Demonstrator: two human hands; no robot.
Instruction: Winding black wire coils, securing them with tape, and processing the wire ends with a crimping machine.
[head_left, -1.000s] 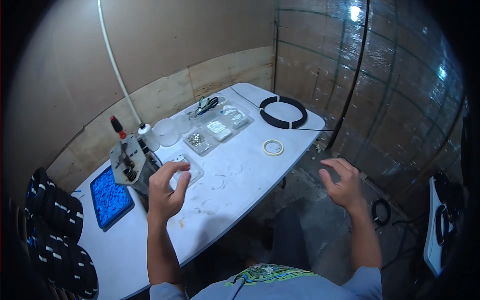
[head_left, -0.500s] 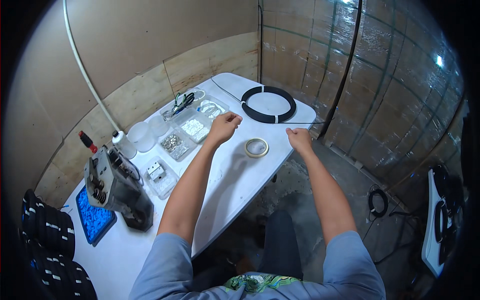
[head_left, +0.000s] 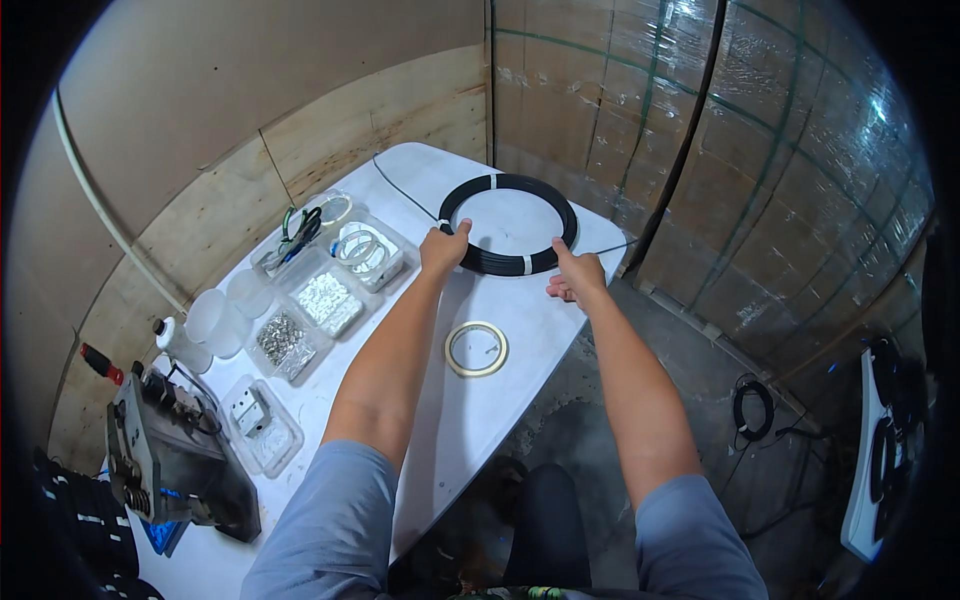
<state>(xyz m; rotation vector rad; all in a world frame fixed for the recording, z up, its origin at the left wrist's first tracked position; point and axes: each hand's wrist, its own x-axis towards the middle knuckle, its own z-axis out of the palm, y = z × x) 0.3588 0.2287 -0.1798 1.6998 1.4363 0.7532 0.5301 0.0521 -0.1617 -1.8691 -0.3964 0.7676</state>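
A coil of black cable point(head_left: 495, 263), bound with white ties, is at the far end of the white table. My left hand point(head_left: 444, 250) grips its near left side, thumb over the ring. On its near right side my right hand point(head_left: 580, 272) is closed, with the thumb on the ring and the other fingers curled below. One loose cable end runs out to the far left and another to the right past my right hand. Between my forearms a roll of cream-coloured tape point(head_left: 450, 352) lies flat on the table.
Along the left stand clear trays with small metal parts point(head_left: 281, 340) and white parts point(head_left: 328, 303), pliers point(head_left: 300, 232), plastic cups point(head_left: 212, 322), a white bottle point(head_left: 182, 347) and a metal bench machine point(head_left: 185, 455). The table point(head_left: 440, 490) ends at my right; wrapped cartons point(head_left: 740, 190) stand beyond.
Both hands have gone from empty space short of the coil to its near left and near right sides and taken hold. The view has shifted, so the table things appear lower and further left.
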